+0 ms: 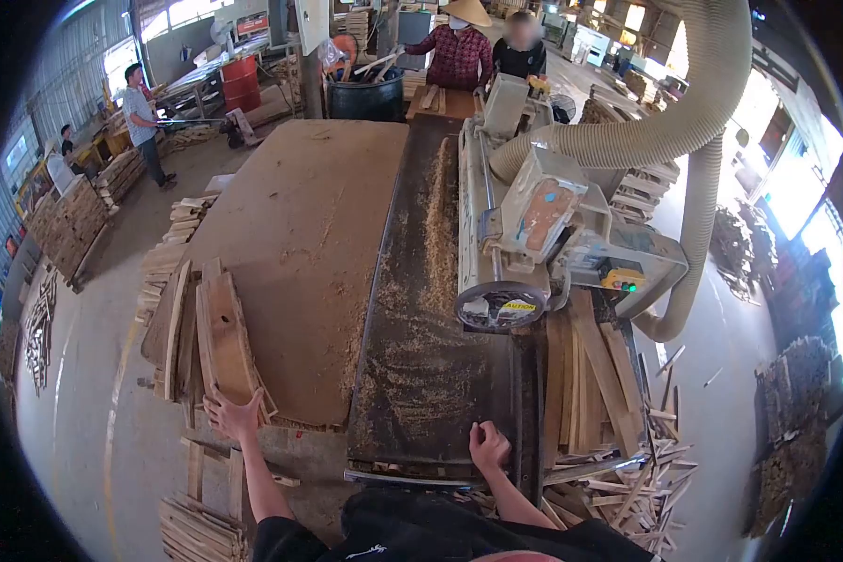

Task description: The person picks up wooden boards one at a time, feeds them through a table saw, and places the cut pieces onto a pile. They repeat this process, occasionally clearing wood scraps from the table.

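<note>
My left hand (234, 415), fingers spread, is at the near end of a wooden board (223, 330) with a dark knot. That board lies with narrower strips on the left edge of a broad brown tabletop (295, 201). My right hand (489, 446) is curled into a loose fist over the near right part of the dark machine bed (421, 375), with nothing showing in it. Wood shavings (437, 225) are strewn along the bed. Beyond it stands the woodworking machine (525, 206), with a handwheel (499, 306) facing me.
A thick dust hose (628, 131) arches over the machine. Boards (585, 375) are stacked right of the bed, above a heap of offcuts (651, 487). More strips (201, 529) lie at lower left. Two people stand beyond the far end, near a dark bin (365, 96).
</note>
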Demonstrator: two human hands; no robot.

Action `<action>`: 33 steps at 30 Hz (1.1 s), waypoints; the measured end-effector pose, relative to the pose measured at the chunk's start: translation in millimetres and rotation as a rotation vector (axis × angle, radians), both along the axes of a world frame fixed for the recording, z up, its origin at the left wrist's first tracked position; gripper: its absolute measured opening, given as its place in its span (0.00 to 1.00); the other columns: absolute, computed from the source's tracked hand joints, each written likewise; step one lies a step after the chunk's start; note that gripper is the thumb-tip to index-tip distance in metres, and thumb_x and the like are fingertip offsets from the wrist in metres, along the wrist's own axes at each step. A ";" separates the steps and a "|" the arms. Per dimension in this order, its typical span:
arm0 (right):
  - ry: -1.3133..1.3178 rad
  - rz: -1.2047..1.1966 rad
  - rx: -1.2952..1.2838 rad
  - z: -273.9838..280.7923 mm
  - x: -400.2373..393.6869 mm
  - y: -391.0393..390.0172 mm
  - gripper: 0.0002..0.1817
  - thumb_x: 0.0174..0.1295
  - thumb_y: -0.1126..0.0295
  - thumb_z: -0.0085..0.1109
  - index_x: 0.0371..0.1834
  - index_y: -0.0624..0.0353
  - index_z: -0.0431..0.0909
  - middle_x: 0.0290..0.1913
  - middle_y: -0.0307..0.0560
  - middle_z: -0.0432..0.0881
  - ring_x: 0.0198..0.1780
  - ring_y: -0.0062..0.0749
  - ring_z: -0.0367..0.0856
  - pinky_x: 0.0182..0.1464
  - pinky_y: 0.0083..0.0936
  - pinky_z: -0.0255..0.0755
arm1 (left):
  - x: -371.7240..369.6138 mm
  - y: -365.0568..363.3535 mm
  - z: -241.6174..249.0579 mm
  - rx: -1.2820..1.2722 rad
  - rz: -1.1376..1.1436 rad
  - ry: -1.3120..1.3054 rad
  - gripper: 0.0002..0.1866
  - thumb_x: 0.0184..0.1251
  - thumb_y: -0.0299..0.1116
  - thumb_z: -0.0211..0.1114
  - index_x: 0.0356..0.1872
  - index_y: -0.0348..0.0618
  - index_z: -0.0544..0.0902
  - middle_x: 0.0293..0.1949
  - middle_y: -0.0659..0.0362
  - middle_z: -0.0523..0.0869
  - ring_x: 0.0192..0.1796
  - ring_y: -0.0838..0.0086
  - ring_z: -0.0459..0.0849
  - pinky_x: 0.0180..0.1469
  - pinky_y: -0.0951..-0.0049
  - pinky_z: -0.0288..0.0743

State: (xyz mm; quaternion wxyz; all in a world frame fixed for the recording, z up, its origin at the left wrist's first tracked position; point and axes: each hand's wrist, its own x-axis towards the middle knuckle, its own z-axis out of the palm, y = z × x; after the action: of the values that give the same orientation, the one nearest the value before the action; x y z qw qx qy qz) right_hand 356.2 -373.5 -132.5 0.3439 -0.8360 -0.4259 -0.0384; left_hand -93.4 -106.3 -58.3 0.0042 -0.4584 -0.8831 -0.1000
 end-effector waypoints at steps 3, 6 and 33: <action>0.026 -0.002 -0.030 -0.3 0.0 -1.5 0.10 0.66 0.62 0.68 0.31 0.52 0.78 0.24 0.47 0.84 0.28 0.51 0.85 0.30 0.46 0.77 | 1.5 0.6 -2.3 0.042 0.021 0.012 0.69 0.38 0.72 0.81 0.83 0.58 0.57 0.79 0.40 0.62 0.80 0.47 0.62 0.77 0.39 0.57; 0.000 -0.019 -0.037 -1.7 0.4 -0.9 0.11 0.66 0.62 0.68 0.30 0.52 0.78 0.24 0.47 0.84 0.28 0.51 0.85 0.30 0.46 0.77 | 3.2 0.6 3.2 -0.020 0.022 -0.001 0.67 0.43 0.74 0.78 0.83 0.56 0.56 0.80 0.42 0.59 0.81 0.48 0.59 0.77 0.37 0.57; 0.035 -0.011 -0.014 -2.8 -0.3 -4.2 0.12 0.65 0.62 0.67 0.29 0.53 0.77 0.23 0.48 0.81 0.27 0.54 0.83 0.29 0.46 0.75 | -8.3 6.3 -21.4 0.131 0.041 -0.016 0.59 0.49 0.71 0.76 0.80 0.51 0.63 0.78 0.42 0.65 0.80 0.48 0.62 0.76 0.39 0.58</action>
State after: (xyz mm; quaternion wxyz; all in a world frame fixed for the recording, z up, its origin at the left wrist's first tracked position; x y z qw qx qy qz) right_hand 355.9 -377.7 -135.3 0.3453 -0.8412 -0.4155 -0.0224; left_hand -101.7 -100.0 -79.6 0.0293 -0.4383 -0.8838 -0.1610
